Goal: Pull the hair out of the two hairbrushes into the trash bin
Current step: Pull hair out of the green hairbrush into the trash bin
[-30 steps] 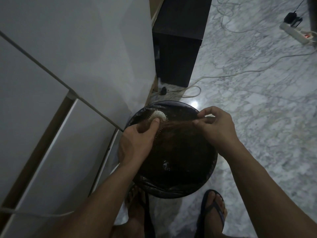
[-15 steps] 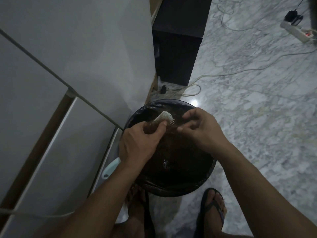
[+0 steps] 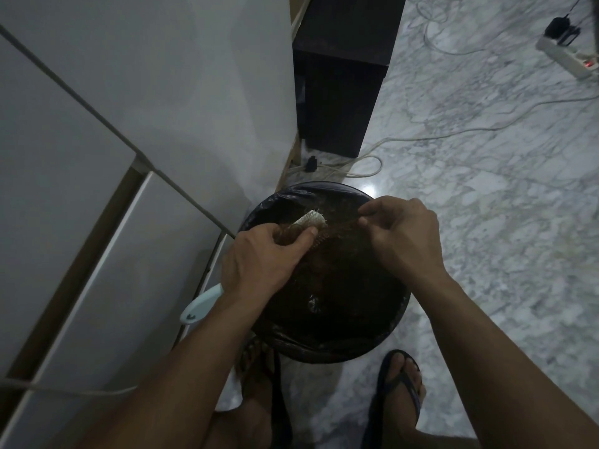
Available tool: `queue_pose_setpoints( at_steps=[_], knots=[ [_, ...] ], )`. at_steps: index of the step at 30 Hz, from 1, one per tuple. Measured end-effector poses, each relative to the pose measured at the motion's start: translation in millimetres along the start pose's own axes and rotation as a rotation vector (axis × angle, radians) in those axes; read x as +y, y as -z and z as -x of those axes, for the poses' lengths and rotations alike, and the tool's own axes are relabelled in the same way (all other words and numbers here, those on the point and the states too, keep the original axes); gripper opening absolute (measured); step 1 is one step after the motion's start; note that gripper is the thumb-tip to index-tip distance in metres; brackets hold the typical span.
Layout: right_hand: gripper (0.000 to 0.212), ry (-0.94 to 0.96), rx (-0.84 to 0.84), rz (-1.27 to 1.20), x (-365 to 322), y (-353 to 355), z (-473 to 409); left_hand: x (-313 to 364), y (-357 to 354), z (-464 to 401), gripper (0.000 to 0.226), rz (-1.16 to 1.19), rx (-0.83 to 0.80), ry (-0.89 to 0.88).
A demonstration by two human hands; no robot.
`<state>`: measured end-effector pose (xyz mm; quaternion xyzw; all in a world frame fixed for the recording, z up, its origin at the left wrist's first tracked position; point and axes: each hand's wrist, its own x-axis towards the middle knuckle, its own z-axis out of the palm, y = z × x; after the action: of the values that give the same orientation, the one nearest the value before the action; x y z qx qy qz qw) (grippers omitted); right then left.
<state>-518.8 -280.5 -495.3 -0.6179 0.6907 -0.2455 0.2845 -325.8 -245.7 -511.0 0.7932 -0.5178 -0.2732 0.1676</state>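
My left hand (image 3: pixel 259 257) grips a light blue hairbrush (image 3: pixel 309 219) over a round trash bin (image 3: pixel 382 338) lined with a black bag. The brush's pale bristle head pokes out past my thumb, and its handle (image 3: pixel 201 304) sticks out behind my wrist. Brown hair (image 3: pixel 340 229) stretches from the bristles to my right hand (image 3: pixel 402 238), whose fingertips pinch the strands just right of the brush head. More brown hair lies inside the bin. Only one hairbrush is in view.
White cabinet panels (image 3: pixel 129 157) stand close on the left. A dark cabinet (image 3: pixel 340 76) sits behind the bin. Cables (image 3: pixel 421 137) trail over the marble floor to a power strip (image 3: pixel 570 58) at the far right. My feet in dark sandals (image 3: pixel 400 384) stand beside the bin.
My right hand went back to the brush head, pinched hair, and now draws away to the right with fresh strands. The brush handle has come into view behind my left wrist.
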Motion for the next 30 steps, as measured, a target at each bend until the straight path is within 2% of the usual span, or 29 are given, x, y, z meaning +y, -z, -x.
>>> queue_pose_setpoints(
  at_steps=[4, 9, 15, 22, 30],
  knots=[
    [0.019, -0.022, -0.163, -0.030, 3.6, -5.4, 1.8, -1.5, -5.3, 2.6, 0.053, 0.028, -0.043, -0.024],
    [0.024, 0.107, -0.276, -0.058, -2.4, -10.8, 5.9, -1.7, -10.4, 2.8, 0.051, 0.044, -0.073, -0.056],
    [0.014, 0.108, -0.197, -0.022, -0.4, -11.6, 7.8, -3.4, -10.6, -0.1, 0.052, 0.085, -0.070, -0.059],
    [0.008, -0.087, -0.082, -0.090, 4.7, -4.5, 0.5, -5.9, -8.3, -3.1, 0.049, 0.088, -0.086, -0.053],
    [0.013, -0.165, 0.041, 0.095, 6.7, 3.4, -4.3, -5.4, 3.4, -6.4, 0.047, -0.008, -0.017, -0.004]
  ],
)
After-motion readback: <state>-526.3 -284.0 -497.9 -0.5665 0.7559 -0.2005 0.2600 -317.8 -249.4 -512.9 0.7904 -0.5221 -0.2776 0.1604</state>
